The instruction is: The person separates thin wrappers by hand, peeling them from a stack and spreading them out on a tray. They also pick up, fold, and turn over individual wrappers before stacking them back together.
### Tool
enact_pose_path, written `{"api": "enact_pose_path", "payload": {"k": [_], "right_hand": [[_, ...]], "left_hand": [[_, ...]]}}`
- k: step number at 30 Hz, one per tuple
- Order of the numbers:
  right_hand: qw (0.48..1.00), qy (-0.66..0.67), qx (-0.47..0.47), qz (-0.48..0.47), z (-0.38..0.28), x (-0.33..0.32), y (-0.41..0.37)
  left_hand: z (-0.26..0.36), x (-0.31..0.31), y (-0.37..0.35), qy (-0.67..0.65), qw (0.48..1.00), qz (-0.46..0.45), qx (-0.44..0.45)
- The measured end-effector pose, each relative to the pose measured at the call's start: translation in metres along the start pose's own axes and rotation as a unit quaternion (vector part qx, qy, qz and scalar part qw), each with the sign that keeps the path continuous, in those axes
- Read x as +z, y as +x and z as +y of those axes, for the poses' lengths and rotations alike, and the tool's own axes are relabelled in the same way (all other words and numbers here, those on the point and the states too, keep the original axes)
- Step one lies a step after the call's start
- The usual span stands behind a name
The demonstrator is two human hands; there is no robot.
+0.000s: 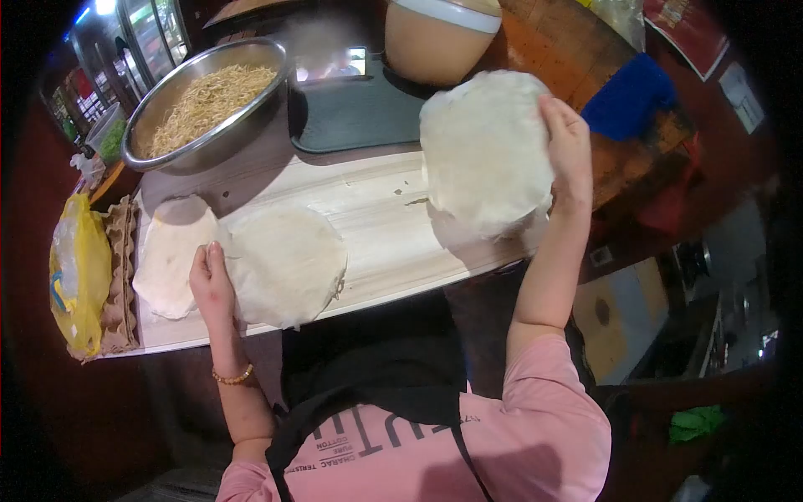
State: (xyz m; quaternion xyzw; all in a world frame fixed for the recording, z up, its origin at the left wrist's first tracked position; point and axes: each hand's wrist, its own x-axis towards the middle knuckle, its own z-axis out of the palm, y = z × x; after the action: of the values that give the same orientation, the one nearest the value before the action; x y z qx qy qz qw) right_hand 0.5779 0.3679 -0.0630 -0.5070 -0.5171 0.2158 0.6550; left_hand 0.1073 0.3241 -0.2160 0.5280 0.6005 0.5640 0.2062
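My right hand [567,149] grips the right edge of a pale, round, thin flatbread [485,146], held up over the right part of the board, with a shadow beneath it. At the left, my left hand [213,289] is closed, thumb and fingers together at the right edge of a second flatbread [171,263]. Another round flatbread [288,263] lies flat on the board just right of that hand, its left edge close against the fingers. The light wood-patterned board [393,230] lies under them.
A steel bowl [205,159] of shredded yellowish food stands at the back left. Behind the board are a dark tray [355,117] and a tan tub [439,42]. An egg carton [121,276] and yellow bag [81,276] border the left end; a blue cloth [631,99] lies right.
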Motion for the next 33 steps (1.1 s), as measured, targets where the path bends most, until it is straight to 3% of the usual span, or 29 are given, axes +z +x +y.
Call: {"api": "enact_pose_path", "payload": {"k": [4,6,7,9,13,15,16,17,18,19,21,23,24,26,27,29,33], "right_hand": [[0.997,-0.013,0.056,0.054,0.042,-0.065,0.033],[0.963,-0.249,0.105,0.008,0.087,-0.096,0.041],[0.945,-0.306,0.114,-0.018,0.097,-0.097,0.035],[0.926,-0.353,0.111,-0.068,0.108,-0.096,0.021],[0.930,-0.347,0.112,-0.041,0.104,-0.090,0.013],[0.901,-0.433,0.008,-0.015,0.100,-0.082,0.012],[0.877,-0.480,0.022,0.025,0.080,-0.065,0.001],[0.810,-0.582,-0.042,0.046,0.082,-0.061,0.000],[0.801,-0.584,-0.101,0.076,0.064,-0.043,-0.012],[0.830,-0.521,-0.172,0.095,0.046,-0.019,-0.027],[0.891,-0.397,-0.219,0.001,0.024,0.024,-0.051],[0.936,-0.270,-0.170,-0.148,0.004,0.073,-0.096],[0.934,-0.217,-0.174,-0.224,0.002,0.090,-0.114],[0.923,-0.127,-0.132,-0.337,-0.008,0.116,-0.146],[0.918,-0.089,-0.085,-0.378,-0.015,0.126,-0.156],[0.923,-0.055,-0.064,-0.376,-0.010,0.141,-0.166],[0.933,-0.049,0.018,-0.357,-0.004,0.148,-0.169]], "left_hand": [[0.003,0.001,0.000,-0.022,1.000,-0.004,-0.013],[0.002,0.003,-0.001,-0.015,1.000,-0.004,-0.018],[-0.001,0.004,-0.001,-0.027,1.000,0.003,-0.016],[-0.003,0.003,0.001,-0.040,0.999,0.011,-0.014],[-0.011,-0.009,0.005,-0.056,0.996,-0.036,-0.055],[-0.010,-0.014,0.005,-0.062,0.993,-0.052,-0.086],[-0.004,-0.012,0.003,-0.153,0.978,-0.039,-0.136],[0.001,-0.011,0.000,-0.242,0.953,-0.021,-0.184],[0.009,-0.012,-0.003,-0.279,0.931,-0.048,-0.232],[0.019,-0.013,-0.007,-0.317,0.904,-0.070,-0.276],[0.038,-0.004,-0.018,-0.382,0.870,-0.092,-0.298],[0.031,0.002,-0.025,-0.356,0.879,-0.146,-0.281],[0.033,0.004,-0.026,-0.351,0.883,-0.140,-0.279],[0.040,0.014,-0.029,-0.489,0.786,-0.317,-0.208],[0.053,0.020,-0.033,-0.488,0.786,-0.318,-0.207],[0.085,0.026,-0.044,-0.415,0.832,-0.282,-0.235],[0.082,0.041,-0.057,-0.423,0.827,-0.304,-0.210]]}}
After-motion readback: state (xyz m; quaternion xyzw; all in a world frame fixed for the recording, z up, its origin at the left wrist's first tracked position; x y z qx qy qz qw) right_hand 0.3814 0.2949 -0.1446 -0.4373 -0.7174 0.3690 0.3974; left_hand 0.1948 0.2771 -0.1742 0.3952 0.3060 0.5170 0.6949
